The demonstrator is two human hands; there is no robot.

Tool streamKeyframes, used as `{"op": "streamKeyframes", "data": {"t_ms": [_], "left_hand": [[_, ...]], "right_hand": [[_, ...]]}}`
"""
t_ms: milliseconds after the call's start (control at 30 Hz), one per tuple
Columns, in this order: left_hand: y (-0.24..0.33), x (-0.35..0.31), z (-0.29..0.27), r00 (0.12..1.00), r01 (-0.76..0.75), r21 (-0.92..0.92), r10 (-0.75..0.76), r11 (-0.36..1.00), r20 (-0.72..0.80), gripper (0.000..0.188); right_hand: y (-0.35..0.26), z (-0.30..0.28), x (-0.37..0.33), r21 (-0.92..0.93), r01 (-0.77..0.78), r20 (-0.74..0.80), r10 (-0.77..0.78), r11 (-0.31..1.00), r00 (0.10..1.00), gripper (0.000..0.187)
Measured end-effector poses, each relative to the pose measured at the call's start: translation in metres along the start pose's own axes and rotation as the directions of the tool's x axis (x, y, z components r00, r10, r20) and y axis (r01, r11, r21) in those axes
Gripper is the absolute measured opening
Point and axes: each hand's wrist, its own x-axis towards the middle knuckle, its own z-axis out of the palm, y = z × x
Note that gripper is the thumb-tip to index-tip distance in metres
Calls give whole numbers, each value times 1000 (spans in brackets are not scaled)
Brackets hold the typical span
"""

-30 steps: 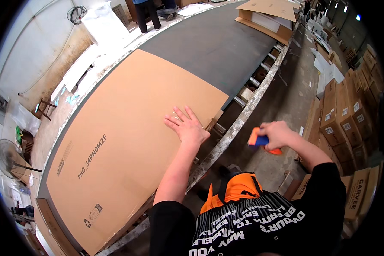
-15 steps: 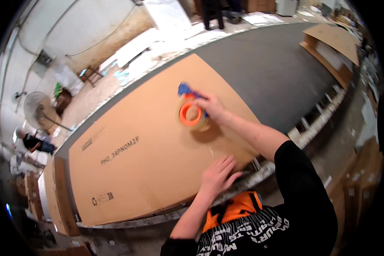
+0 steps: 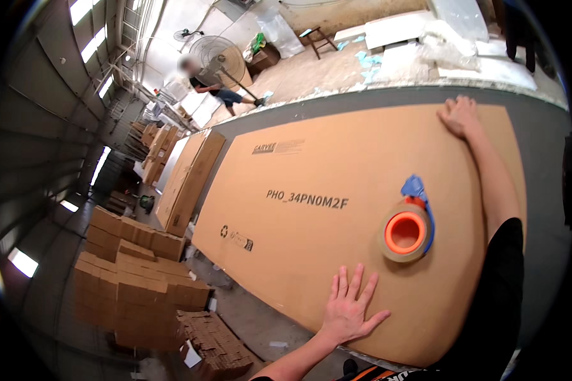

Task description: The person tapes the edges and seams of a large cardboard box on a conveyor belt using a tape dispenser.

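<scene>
A large flat brown cardboard box [image 3: 286, 247] with dark print lies in front of me on a grey-topped table. My left hand [image 3: 351, 308] presses flat on its near part, fingers spread. Stretched across to the far edge, my right hand [image 3: 459, 116] has its fingers bent over that edge, gripping it. Between my arms, a tape dispenser [image 3: 413, 187] with a blue body rests on the cardboard, untouched by either hand. It carries a wide roll of tape [image 3: 393, 253] around an orange hub.
A long carton [image 3: 190, 181] stands beyond the table's left end. Stacked brown cartons [image 3: 149, 286] fill the floor at the lower left. Across the table are a person [image 3: 213, 89], a large standing fan [image 3: 225, 57] and a small wooden stool [image 3: 316, 41].
My right hand has let go of the tape dispenser, now lying on the box, and moved to the far edge. My left hand has spread flat. The view has swung left.
</scene>
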Motion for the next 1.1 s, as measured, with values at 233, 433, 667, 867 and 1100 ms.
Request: {"op": "streamKeyframes", "data": {"t_ms": [233,433,667,867,1100], "left_hand": [[-27,-17,1,998,-3,-166,-6,986,-55,78],[-72,-76,-2,986,-153,-215,134,965,-100,65],[-146,-174,-1,959,-189,-159,148,969,-241,57],[-142,-293,-17,958,-211,113,228,971,-176,74],[-127,-433,-35,995,-81,24,80,996,52,121]], "right_hand": [[9,15,-20,31,-4,-54,6,1000,999,67],[46,18,-125,-39,-66,-80,63,997,995,62],[33,11,-314,17,-207,-134,208,978,969,61],[16,18,-486,16,-324,-278,315,946,907,60],[-58,69,-654,176,-320,-524,364,931,770,69]]}}
